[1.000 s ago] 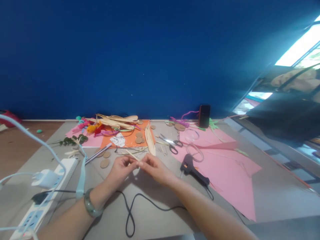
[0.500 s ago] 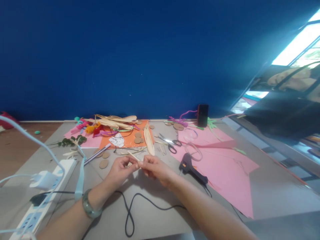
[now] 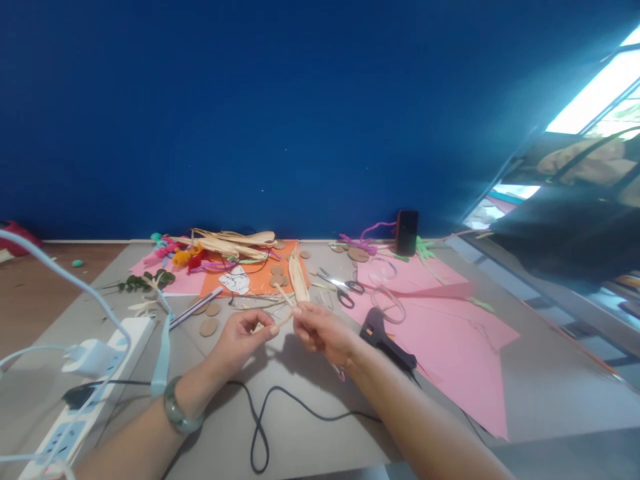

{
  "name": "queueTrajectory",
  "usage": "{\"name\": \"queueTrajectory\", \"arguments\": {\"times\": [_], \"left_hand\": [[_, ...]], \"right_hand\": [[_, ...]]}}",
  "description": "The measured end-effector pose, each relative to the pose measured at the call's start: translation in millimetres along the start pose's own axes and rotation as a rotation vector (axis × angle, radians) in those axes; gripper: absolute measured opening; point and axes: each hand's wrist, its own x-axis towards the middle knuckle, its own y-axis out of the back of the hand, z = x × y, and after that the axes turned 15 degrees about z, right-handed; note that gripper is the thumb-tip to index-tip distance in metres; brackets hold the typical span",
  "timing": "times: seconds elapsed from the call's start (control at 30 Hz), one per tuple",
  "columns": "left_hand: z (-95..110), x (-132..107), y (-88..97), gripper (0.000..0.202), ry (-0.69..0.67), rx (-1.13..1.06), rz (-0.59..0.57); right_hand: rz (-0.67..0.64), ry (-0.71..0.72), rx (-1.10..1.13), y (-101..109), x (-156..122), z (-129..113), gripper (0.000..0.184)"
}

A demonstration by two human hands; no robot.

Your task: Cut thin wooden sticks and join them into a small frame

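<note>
A pale straw-coloured strip [image 3: 285,321] is stretched between my two hands, low over the middle of the grey table. My left hand [image 3: 244,340], with a green bangle at the wrist, pinches one end between thumb and fingertips. The fingers of my right hand [image 3: 323,328] are closed on the strip's other part, and a free piece sticks up past them to the left. Just beyond my right hand lies a flat bundle of straw-coloured raffia [image 3: 300,280]. Scissors [image 3: 345,293] and a black glue gun [image 3: 383,337] are to its right.
Pink paper sheets [image 3: 450,353] cover the right side. A phone [image 3: 407,233] stands against the blue wall. At left are a white power strip [image 3: 135,353] and a light-blue ribbon [image 3: 161,363]. A black cable [image 3: 310,410] loops in front. Cardboard discs [image 3: 209,327] lie behind my left hand.
My right hand has moved slightly right and up, away from the left hand, drawing the strip out between them. My left hand has barely moved.
</note>
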Motion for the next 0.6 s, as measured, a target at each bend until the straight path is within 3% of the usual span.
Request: {"name": "queueTrajectory", "arguments": {"times": [0.17, 0.37, 0.6], "left_hand": [[-2.5, 0.2, -2.8, 0.018, 0.029, -0.068, 0.021], [-2.5, -0.2, -6.8, 0.022, 0.128, -0.128, 0.025], [-5.1, -1.3, -11.4, 0.024, 0.099, -0.092, 0.049]], "right_hand": [[0.122, 0.124, -0.025, 4.2, 4.6, 0.2, 0.041], [-0.006, 0.227, -0.243, -9.0, -0.6, 11.3, 0.037], [0.081, 0.286, -0.379, -15.5, -1.5, 15.1, 0.041]]}}
